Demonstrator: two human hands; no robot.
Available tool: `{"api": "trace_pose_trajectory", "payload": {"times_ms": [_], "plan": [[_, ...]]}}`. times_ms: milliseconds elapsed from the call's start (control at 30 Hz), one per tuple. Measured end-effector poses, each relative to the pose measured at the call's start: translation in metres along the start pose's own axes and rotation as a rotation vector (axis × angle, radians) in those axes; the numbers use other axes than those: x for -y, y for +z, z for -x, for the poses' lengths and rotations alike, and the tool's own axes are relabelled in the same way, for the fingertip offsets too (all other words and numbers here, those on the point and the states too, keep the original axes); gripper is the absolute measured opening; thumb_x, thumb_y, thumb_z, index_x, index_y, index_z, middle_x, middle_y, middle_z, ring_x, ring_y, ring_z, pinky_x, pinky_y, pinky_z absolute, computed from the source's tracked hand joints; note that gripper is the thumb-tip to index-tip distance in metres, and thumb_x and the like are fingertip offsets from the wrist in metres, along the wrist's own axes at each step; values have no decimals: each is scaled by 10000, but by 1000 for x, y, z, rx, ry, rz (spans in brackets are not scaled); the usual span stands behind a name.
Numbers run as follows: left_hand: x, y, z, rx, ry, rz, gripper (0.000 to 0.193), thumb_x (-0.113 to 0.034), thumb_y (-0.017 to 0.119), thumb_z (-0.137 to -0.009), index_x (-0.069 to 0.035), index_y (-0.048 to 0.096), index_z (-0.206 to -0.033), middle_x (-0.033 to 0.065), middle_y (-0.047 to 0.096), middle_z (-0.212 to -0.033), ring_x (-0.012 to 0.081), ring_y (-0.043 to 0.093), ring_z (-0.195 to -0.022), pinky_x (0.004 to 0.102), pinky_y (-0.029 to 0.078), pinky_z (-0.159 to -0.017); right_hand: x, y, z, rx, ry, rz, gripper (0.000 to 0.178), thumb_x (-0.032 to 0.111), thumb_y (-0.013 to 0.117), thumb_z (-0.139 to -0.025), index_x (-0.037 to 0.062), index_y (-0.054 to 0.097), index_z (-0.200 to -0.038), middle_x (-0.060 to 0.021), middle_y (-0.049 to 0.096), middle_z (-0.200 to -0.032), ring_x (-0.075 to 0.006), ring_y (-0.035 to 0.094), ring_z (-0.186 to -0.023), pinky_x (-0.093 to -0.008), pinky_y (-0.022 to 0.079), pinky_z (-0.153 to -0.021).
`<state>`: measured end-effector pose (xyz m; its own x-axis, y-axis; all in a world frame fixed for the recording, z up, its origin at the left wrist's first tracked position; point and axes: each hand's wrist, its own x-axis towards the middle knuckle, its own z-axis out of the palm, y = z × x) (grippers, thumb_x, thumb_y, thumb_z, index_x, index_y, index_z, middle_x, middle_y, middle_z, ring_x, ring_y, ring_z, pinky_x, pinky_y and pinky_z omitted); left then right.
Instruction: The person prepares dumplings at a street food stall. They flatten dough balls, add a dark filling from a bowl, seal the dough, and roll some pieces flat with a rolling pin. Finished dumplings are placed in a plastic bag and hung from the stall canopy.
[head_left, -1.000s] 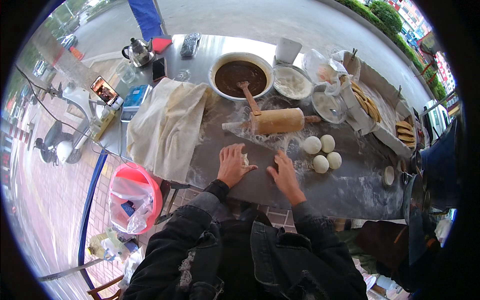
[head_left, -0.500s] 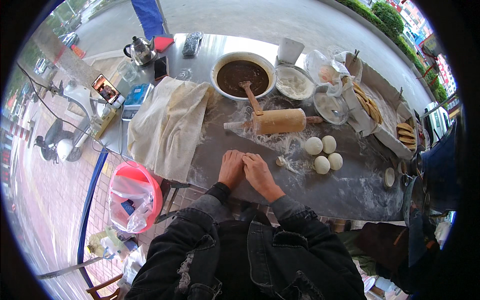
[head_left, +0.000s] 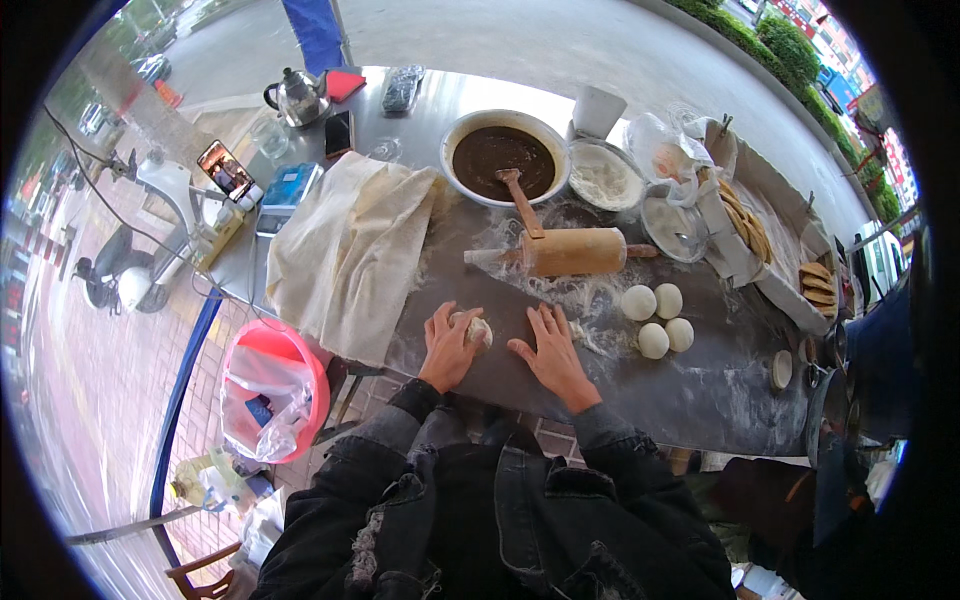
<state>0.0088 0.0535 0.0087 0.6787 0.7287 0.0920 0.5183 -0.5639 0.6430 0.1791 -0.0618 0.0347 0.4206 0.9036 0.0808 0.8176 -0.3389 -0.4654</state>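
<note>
My left hand point(head_left: 450, 347) is curled around a lump of dough point(head_left: 483, 333) on the steel table, its fingers covering part of it. To its right my right hand point(head_left: 553, 352) lies palm down with fingers stretched out, holding nothing. A small scrap of dough point(head_left: 577, 331) sits by its fingertips on streaks of flour. Farther right, several smooth white dough balls point(head_left: 653, 341) are grouped together. Beyond my hands lies a wide wooden rolling pin point(head_left: 575, 252), dusted with flour.
A bowl of dark brown paste point(head_left: 490, 150) with a wooden spatula point(head_left: 520, 203) stands beyond the rolling pin, beside a flour bowl point(head_left: 607, 178). A cloth point(head_left: 345, 255) covers the table's left part. At right, a lined tray point(head_left: 790, 225) holds flat breads. A pink bucket point(head_left: 318, 385) stands lower left.
My hands were together; now they are apart, the right one flat and spread to the right. The dough lump shows in my left hand. The whole view has shifted slightly.
</note>
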Motion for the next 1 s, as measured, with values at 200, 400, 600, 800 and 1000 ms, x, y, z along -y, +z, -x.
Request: {"api": "trace_pose_trajectory", "payload": {"times_ms": [200,400,600,800,1000], "plan": [[5,1,22,-5,4,499,643,-28,615,-811,-20,373,-1407,245,421,-1327,417,385,-1251,445,316,-1069,58,55,-37,-123,-156,-421,245,282,565,-927,43,611,-953,-137,612,-1031,-362,537,-1025,-455,441,-880],[22,-4,24,-77,-94,224,536,-6,547,-809,52,412,-1325,251,488,-1214,418,458,-1165,427,376,-1007,74,98,-76,-150,-143,-133,233,236,536,-938,26,613,-873,-136,611,-937,-361,542,-919,-440,439,-786],[31,10,1,-53,120,-93,195,19,557,-742,-40,502,-920,188,539,-965,387,508,-967,439,415,-829,79,74,-40,-24,24,-390,303,296,500,-959,61,605,-797,-147,584,-663,-356,588,-669,-461,460,-629],[25,-4,15,-140,-253,180,278,-28,579,-759,18,450,-1001,260,515,-1034,445,498,-992,473,421,-864,75,98,-63,-119,-193,-157,278,285,512,-945,59,589,-802,-156,608,-732,-362,600,-745,-459,469,-667],[26,3,-3,-67,-121,155,204,-16,532,-793,9,473,-987,237,503,-1021,419,500,-990,453,418,-874,79,87,-62,-109,109,-435,277,287,508,-951,57,566,-807,-150,601,-770,-355,594,-755,-456,460,-667]]}}
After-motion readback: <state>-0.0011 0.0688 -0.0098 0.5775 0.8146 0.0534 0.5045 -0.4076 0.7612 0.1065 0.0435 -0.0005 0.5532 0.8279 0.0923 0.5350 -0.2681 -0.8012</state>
